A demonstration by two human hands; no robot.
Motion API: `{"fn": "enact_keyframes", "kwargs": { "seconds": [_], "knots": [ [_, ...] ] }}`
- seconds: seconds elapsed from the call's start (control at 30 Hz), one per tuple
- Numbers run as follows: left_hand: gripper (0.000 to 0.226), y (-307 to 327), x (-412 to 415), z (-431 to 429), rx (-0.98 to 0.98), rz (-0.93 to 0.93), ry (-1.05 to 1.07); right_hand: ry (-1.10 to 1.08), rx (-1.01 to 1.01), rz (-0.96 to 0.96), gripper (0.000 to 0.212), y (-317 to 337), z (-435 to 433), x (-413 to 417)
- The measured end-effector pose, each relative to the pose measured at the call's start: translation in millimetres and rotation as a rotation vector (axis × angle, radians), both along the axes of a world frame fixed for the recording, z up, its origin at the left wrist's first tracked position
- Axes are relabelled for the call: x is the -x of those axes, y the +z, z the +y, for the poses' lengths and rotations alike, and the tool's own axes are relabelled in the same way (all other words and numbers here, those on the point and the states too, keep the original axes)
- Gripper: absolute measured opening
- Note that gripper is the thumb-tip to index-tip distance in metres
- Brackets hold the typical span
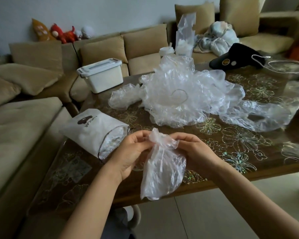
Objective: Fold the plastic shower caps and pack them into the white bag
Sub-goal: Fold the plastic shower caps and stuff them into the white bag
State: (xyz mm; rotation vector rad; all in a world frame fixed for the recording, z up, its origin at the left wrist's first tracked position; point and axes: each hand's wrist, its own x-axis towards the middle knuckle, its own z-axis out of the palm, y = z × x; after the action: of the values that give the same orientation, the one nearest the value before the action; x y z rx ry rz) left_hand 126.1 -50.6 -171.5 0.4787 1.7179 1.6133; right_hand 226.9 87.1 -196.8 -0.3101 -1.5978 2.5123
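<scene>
A clear plastic shower cap hangs bunched over the table's near edge. My left hand and my right hand both pinch its gathered top. Left of my hands lies the white drawstring bag with dark print, its mouth open toward me and crumpled clear plastic showing inside. A large heap of loose shower caps covers the middle of the table, which has a floral pattern.
A white lidded storage box sits on the sofa at the back left. A black cap, a white cord and a tall clear bag stand beyond the heap. Sofa cushions run along the left.
</scene>
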Motion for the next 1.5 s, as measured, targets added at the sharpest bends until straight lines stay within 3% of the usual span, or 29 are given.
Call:
{"fn": "enact_keyframes", "kwargs": {
  "seconds": [0.1, 0.2, 0.27, 0.4, 0.47, 0.53, 0.63, 0.7, 0.83, 1.0, 1.17, 1.3, 1.4, 1.5],
  "knots": [
    [0.017, 1.1, 0.0, 2.8, 0.001, -0.082, 0.038, -0.038, -0.05, -0.008, 0.044, -4.8, 2.0, 2.0],
    [0.036, 3.0, 1.0, 2.1, 0.013, -0.223, -0.033, -0.039, -0.168, 0.029, 0.043, -6.3, 2.6, 2.5],
    [0.058, 2.9, 1.0, 0.2, 0.066, -0.215, -0.19, -0.036, -0.257, 0.066, 0.043, -4.4, 3.7, 0.9],
    [0.065, 5.3, 1.9, -1.2, 0.135, -0.125, -0.268, -0.033, -0.376, 0.123, 0.044, -0.9, 8.0, -2.4],
    [0.059, 3.5, 4.0, -0.9, 0.196, -0.05, -0.205, -0.039, -0.421, 0.124, 0.04, -2.4, 13.0, -3.3],
    [0.038, 2.6, 3.9, -0.5, 0.204, 0.003, -0.14, -0.003, -0.416, 0.105, 0.033, -2.3, 19.1, -5.9],
    [0.018, 1.9, 1.5, 2.4, 0.171, 0.065, -0.076, 0.057, -0.055, 0.068, 0.063, -0.4, 28.0, -10.6],
    [0.019, 1.0, 0.1, 4.5, 0.146, 0.116, -0.05, 0.118, -0.006, 0.022, 0.065, 1.3, 22.3, -10.6],
    [0.016, -0.9, -4.3, 7.8, 0.13, 0.266, -0.029, 0.189, -0.098, 0.041, 0.027, 1.2, 7.7, -5.9],
    [0.015, -2.9, -5.3, 9.9, 0.16, 0.4, -0.008, -0.035, -0.183, 0.02, 0.018, -5.9, 3.9, -3.8],
    [0.008, -6.1, -7.1, 12.4, 0.145, 0.248, 0.057, -0.242, -0.082, 0.066, 0.022, -8.4, 2.3, -2.6],
    [0.02, 1.0, -9.5, 12.4, 0.059, -0.119, -0.037, -0.278, -0.046, 0.107, 0.042, -10.2, 3.4, -1.0],
    [0.043, 5.0, -5.2, 8.9, -0.006, -0.28, -0.153, -0.293, -0.251, 0.184, 0.049, -13.8, 6.6, -1.2],
    [0.066, 1.4, -2.3, 7.3, 0.089, -0.215, -0.285, -0.324, -0.536, 0.279, 0.048, -20.2, 8.4, -1.8]
  ]
}}
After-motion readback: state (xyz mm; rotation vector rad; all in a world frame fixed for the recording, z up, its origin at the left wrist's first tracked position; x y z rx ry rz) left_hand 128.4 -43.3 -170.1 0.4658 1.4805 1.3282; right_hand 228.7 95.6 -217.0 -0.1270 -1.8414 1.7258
